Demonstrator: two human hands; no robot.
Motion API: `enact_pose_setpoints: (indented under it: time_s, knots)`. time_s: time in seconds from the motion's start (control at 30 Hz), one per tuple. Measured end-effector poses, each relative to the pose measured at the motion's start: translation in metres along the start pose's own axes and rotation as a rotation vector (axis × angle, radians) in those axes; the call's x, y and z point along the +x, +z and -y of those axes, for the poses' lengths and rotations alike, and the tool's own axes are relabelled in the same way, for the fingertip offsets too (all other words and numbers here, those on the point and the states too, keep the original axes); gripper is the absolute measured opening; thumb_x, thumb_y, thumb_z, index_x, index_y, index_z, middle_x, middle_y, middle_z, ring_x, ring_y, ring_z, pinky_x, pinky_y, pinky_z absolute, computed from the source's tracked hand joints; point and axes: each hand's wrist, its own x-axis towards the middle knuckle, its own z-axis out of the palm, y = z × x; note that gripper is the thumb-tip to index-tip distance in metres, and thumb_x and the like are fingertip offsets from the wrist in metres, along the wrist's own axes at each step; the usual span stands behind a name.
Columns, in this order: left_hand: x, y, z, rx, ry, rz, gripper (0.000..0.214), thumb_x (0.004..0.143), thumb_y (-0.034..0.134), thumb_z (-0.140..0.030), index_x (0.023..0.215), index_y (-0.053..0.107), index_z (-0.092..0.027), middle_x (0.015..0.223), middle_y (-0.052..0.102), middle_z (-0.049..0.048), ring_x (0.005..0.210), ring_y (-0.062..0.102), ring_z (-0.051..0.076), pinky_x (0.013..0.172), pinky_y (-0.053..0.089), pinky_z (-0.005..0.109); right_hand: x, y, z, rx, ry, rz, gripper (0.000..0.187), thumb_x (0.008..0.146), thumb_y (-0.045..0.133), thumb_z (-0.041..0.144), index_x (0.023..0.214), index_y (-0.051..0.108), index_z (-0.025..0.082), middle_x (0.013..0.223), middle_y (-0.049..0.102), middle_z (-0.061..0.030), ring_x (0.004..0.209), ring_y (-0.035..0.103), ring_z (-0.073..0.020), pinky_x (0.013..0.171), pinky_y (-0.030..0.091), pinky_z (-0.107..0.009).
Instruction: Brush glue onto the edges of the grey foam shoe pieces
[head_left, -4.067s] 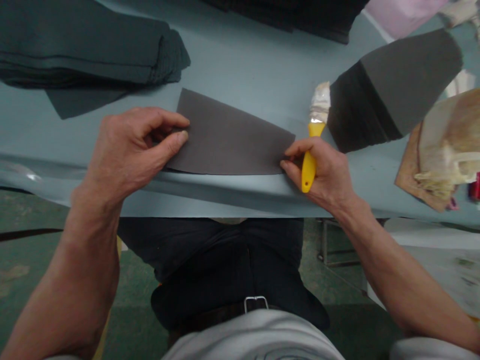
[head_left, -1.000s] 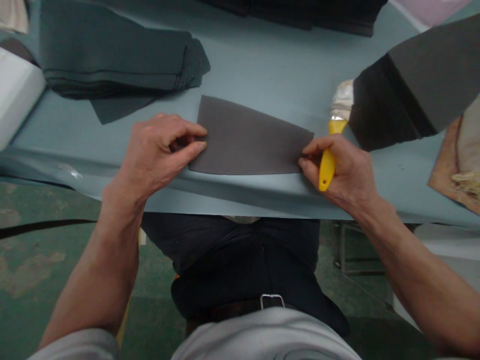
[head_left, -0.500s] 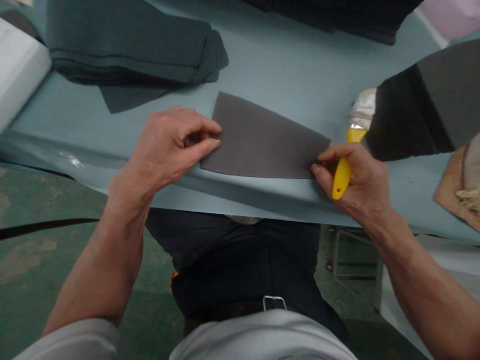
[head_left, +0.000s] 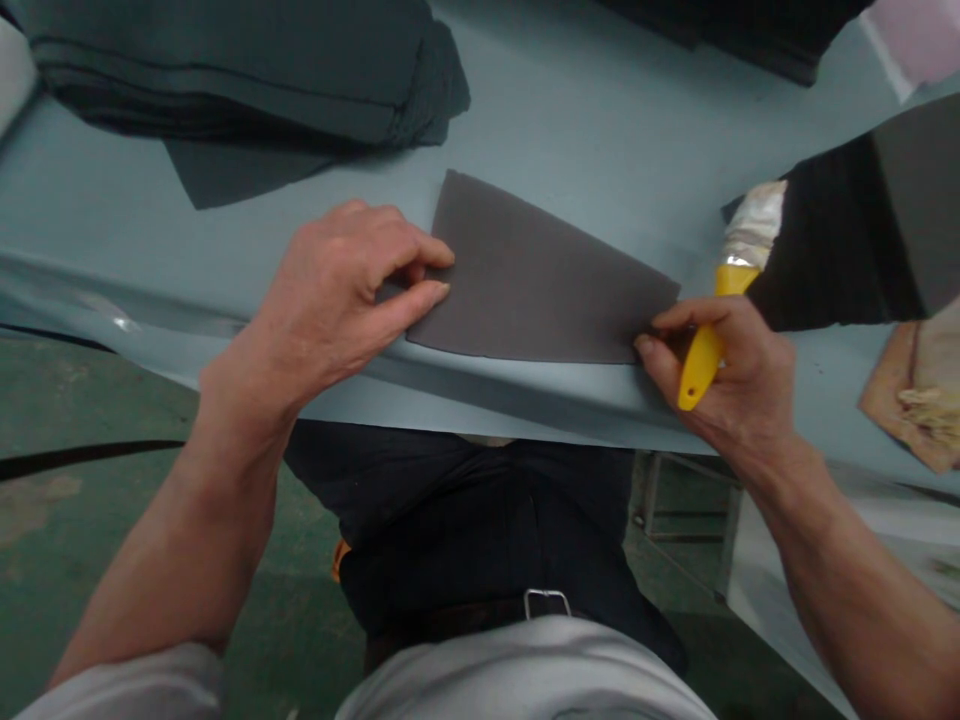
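A dark grey, four-sided flat piece (head_left: pixel 540 275), of fabric or thin sheet, lies near the table's front edge. My left hand (head_left: pixel 345 285) pinches its left edge between thumb and forefinger. At the piece's right corner, the thumb and forefinger of my right hand (head_left: pixel 739 375) are closed on it. That same hand also keeps a yellow-handled paintbrush (head_left: pixel 701 365) tucked across the palm, with its whitish, caked ferrule end pointing away from me. The brush's bristles are hard to make out against the dark pieces behind.
Dark folded fabric (head_left: pixel 247 70) is stacked at the back left of the pale blue table (head_left: pixel 570 120). Overlapping black and grey pieces (head_left: pixel 847 230) lie at the right. Beyond is a black pile (head_left: pixel 750 30); a brown, crusted object (head_left: pixel 915 385) sits at the right edge.
Both hands keep their hold on the grey piece, which appears slightly further right in view. The camera has shifted a little, so the fabric stack sits higher and further left.
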Motion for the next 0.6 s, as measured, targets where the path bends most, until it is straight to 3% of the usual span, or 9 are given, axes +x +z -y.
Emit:
enact_pose_setpoints:
  time_s: [0.27, 0.4, 0.6]
  knots:
    - [0.000, 0.002, 0.002, -0.043, 0.034, -0.029, 0.027, 0.100, 0.059, -0.042, 0.117, 0.076, -0.030, 0.101, 0.076, 0.0035, 0.101, 0.068, 0.030, 0.099, 0.051, 0.049, 0.000, 0.003, -0.002, -0.002, -0.027, -0.019, 0.017, 0.089, 0.077, 0.023, 0.101, 0.066, 0.030, 0.088, 0.076, -0.0016, 0.078, 0.074, -0.0253, 0.071, 0.059, -0.040]
    - [-0.002, 0.004, 0.004, -0.031, 0.039, -0.060, 0.024, 0.100, 0.058, -0.042, 0.116, 0.074, -0.035, 0.102, 0.076, 0.0012, 0.101, 0.068, 0.029, 0.100, 0.051, 0.048, 0.000, 0.007, 0.000, -0.038, -0.048, -0.036, 0.016, 0.091, 0.073, 0.022, 0.102, 0.065, 0.030, 0.087, 0.076, -0.0011, 0.076, 0.074, -0.0237, 0.070, 0.060, -0.038]
    - [-0.006, 0.007, 0.002, -0.010, 0.169, -0.155, 0.018, 0.104, 0.058, -0.033, 0.113, 0.072, -0.029, 0.098, 0.076, 0.0034, 0.093, 0.069, 0.026, 0.088, 0.055, 0.043, -0.002, 0.014, 0.005, -0.057, -0.065, -0.115, 0.017, 0.093, 0.071, 0.021, 0.104, 0.063, 0.031, 0.087, 0.076, -0.0010, 0.075, 0.074, -0.0250, 0.069, 0.062, -0.040]
